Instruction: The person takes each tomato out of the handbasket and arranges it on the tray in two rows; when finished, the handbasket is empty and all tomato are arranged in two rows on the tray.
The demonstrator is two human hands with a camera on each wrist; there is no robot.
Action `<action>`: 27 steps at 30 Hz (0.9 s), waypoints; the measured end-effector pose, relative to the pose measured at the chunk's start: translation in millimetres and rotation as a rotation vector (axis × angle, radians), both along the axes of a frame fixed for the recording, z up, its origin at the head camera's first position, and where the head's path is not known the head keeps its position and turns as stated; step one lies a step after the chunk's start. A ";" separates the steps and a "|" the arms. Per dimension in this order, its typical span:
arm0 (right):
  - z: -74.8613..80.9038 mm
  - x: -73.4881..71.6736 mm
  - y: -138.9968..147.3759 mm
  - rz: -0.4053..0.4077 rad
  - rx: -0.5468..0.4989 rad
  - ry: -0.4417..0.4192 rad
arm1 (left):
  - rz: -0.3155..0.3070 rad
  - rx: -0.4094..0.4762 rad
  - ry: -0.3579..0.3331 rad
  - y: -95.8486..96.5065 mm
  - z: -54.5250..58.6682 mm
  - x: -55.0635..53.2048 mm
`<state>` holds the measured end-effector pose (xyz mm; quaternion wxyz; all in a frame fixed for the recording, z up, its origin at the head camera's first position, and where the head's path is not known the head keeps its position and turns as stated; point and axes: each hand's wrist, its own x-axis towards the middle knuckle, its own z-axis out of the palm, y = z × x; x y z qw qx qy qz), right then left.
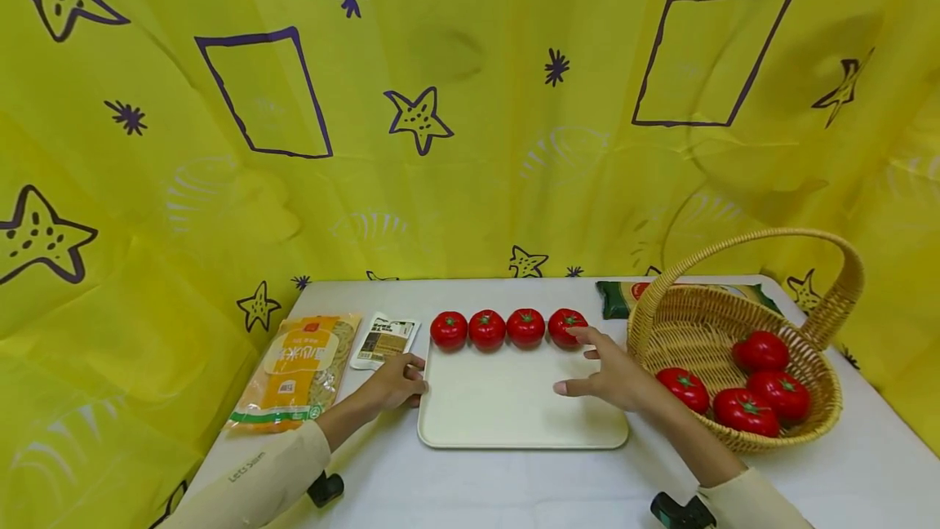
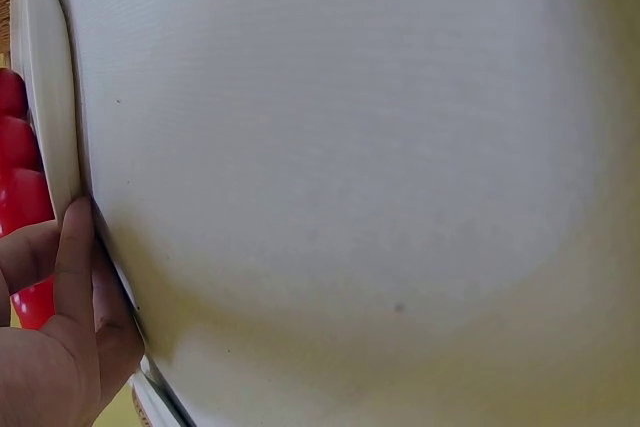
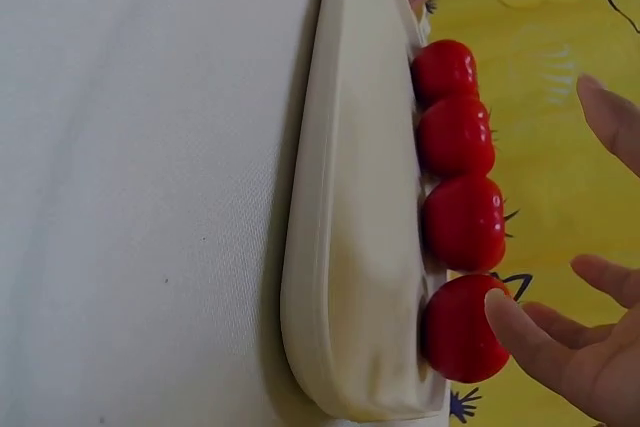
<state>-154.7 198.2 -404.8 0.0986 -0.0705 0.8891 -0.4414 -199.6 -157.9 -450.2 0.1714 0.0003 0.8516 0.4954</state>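
Observation:
A cream rectangular tray (image 1: 525, 406) lies on the table, with a row of several red tomatoes (image 1: 488, 331) along its far edge. My left hand (image 1: 398, 382) holds the tray's left rim; in the left wrist view its fingers (image 2: 75, 267) bend at that edge. Over the right part of the tray, my right hand (image 1: 613, 374) is spread, thumb well apart from the fingers. Its fingertips are right at the rightmost tomato (image 3: 465, 329) and overlap it, with nothing gripped.
On the right stands a wicker basket (image 1: 830, 386) with a tall handle, holding several tomatoes (image 1: 745, 412). A green packet (image 1: 615, 300) lies behind it. Left of the tray are an orange-and-clear food bag (image 1: 297, 366) and a small white pouch (image 1: 384, 340). A yellow patterned curtain (image 1: 470, 202) hangs behind the table.

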 end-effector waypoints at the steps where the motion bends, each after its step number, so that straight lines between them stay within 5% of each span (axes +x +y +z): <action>1: 1.5 2.9 1.4 0.021 -0.014 -0.003 | -0.001 0.001 -0.001 0.2 -0.3 0.1; 14: 17.7 31.2 53.1 0.299 -0.137 -0.051 | 0.000 0.002 0.001 -0.2 -1.4 -1.0; 27: 52.9 34.9 114.9 0.396 -0.095 0.009 | 0.005 -0.015 -0.011 1.0 -1.5 -2.2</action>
